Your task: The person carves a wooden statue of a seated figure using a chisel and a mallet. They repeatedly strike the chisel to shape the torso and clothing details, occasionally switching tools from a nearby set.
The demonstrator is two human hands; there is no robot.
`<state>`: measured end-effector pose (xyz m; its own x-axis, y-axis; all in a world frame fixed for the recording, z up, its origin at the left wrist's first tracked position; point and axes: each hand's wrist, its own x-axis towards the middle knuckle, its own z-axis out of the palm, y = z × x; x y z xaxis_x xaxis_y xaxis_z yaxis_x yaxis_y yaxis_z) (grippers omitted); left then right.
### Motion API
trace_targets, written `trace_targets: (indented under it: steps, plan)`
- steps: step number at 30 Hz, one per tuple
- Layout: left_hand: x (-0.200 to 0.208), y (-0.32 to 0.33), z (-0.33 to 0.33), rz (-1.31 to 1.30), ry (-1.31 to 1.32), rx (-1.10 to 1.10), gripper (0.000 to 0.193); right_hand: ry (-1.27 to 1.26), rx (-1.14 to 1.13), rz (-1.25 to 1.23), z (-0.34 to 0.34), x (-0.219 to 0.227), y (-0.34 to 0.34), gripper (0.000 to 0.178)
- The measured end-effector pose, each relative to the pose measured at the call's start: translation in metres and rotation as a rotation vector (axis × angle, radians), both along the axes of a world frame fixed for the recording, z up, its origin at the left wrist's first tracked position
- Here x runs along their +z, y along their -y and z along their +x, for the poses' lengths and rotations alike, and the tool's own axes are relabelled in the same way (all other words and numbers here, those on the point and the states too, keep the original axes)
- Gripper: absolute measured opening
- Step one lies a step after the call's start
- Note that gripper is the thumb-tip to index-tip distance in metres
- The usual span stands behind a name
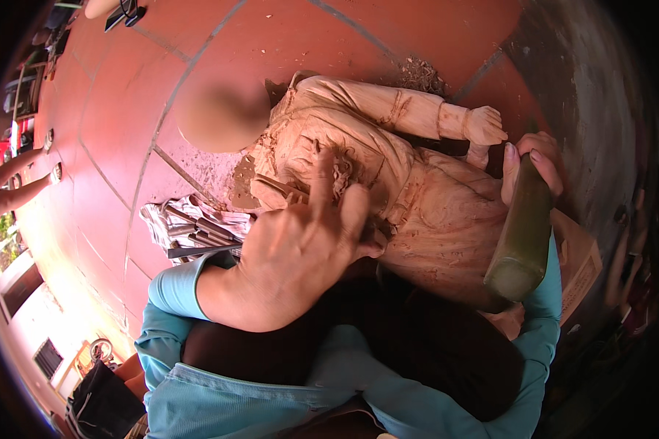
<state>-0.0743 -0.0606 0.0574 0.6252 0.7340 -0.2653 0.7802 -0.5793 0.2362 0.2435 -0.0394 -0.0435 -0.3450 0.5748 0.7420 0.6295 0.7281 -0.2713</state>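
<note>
A carved wooden figure [425,212] lies on its back before me, its sleeved arm and carved hand stretched to the right. Over its chest is my left hand [293,252], back up, one finger extended onto the carved detail and the others partly bent. I see no tool in it, though its underside is hidden. Beside those fingers a short brown piece [272,184] juts out; whether it is loose or carved I cannot tell. My right hand [538,157] wraps round the far end of an olive-green, block-like mallet [523,238], tilted beside the figure's skirt. The figure's head area is blurred.
Several chisels [201,233] lie on a striped cloth [157,216] left of the figure. Wood shavings [421,75] are heaped on the red tiled floor [271,36] beyond it. A cardboard piece [580,267] is at the right. Another person's legs [15,183] show far left.
</note>
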Motion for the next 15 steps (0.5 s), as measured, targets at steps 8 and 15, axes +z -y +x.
trace_targets:
  steps: [8, 15]
  plan:
    - [-0.011, -0.002, -0.008, 0.112, -0.148, -0.191, 0.025, 0.068, -0.021, -0.037, -0.002, -0.001, -0.001, 0.047]
    - [0.001, 0.012, -0.005, -0.462, 0.499, -0.653, 0.019, -0.054, -0.041, -0.033, 0.0, -0.012, -0.001, 0.038]
